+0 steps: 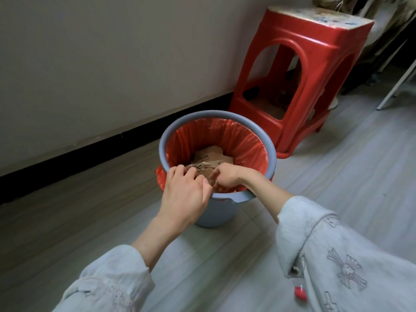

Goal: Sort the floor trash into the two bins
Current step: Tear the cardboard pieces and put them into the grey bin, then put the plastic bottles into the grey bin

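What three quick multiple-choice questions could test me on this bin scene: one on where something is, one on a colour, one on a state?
1. Where is the red stool?
A. beyond the bin, by the wall
B. inside the bin
C. on the person's lap

2. What colour is the bin liner?
A. black
B. orange-red
C. green

3. The bin is:
A. tipped over
B. lidded
C. upright, with brown paper inside

Key: 1 A, the stool stands behind the bin near the wall; 2 B, the liner shows orange-red inside the blue rim; 3 C, the open bin stands upright with paper inside.

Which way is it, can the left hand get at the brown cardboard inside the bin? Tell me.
Probably yes: the left hand sits at the open bin's rim, with no lid over the cardboard; only the right hand crowds the near side.
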`<state>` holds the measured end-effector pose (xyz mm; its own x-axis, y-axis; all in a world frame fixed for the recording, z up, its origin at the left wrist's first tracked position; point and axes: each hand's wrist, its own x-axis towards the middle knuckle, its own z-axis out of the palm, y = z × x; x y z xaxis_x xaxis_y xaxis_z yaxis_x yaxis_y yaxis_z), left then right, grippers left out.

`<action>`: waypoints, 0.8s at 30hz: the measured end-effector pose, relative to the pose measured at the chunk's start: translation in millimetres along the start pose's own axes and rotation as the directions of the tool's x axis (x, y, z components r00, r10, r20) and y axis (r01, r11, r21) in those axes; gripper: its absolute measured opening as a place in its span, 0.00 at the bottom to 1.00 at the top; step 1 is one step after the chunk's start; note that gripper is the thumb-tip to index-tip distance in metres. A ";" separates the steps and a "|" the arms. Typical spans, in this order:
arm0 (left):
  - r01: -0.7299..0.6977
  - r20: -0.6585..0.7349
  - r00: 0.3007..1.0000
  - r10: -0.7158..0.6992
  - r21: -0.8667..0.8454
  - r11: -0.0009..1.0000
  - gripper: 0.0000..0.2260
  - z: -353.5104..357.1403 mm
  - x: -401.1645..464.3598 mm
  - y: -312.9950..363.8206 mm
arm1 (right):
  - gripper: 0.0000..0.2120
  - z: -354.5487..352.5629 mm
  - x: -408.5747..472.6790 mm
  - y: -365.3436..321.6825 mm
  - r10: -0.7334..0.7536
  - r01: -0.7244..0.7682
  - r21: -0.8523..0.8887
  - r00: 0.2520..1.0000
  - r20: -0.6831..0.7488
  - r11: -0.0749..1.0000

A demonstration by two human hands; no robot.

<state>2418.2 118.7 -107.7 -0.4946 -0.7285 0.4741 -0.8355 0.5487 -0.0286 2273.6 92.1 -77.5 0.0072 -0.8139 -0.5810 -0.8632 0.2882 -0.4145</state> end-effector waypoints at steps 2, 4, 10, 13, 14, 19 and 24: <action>-0.014 0.030 0.999 0.014 0.010 1.000 0.16 -1.8 -0.1 -1.5 | 0.17 -2.1 -10.2 5.9 -0.066 0.063 -0.020 0.977 -0.200 0.998; -0.002 0.092 0.996 0.002 0.001 1.000 0.17 -4.9 -0.2 -1.5 | 0.15 -3.0 -27.6 15.4 -0.118 0.160 0.067 0.903 -0.413 0.985; 0.031 0.064 0.998 -0.016 -0.242 0.970 0.14 -22.3 -6.3 32.9 | 0.12 3.9 -115.1 68.1 -0.069 0.369 0.294 0.717 -0.693 0.882; -0.258 -0.091 0.966 0.242 -0.280 0.925 0.10 -31.2 -10.0 84.1 | 0.10 21.9 -152.5 119.2 0.076 0.339 0.436 0.711 -0.699 0.834; -0.369 -0.084 0.929 0.361 -0.284 0.885 0.11 -29.9 -16.2 104.7 | 0.09 31.9 -164.2 140.2 0.124 0.298 0.483 0.736 -0.666 0.823; -0.607 0.261 0.669 0.696 -0.348 0.714 0.16 7.6 -60.7 179.8 | 0.11 97.1 -211.2 239.6 0.293 -0.050 0.506 0.862 -0.414 0.861; -0.598 0.601 0.476 0.642 -0.315 0.737 0.22 47.9 -84.2 234.5 | 0.15 170.2 -252.9 313.3 0.437 -0.350 0.480 0.896 -0.080 0.805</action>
<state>2252.4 289.1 -196.4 -0.9159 -0.2406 -0.3212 -0.2450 0.9691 -0.0274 2087.3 474.1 -179.6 -0.4117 -0.6435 -0.6453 -0.4550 0.7587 -0.4662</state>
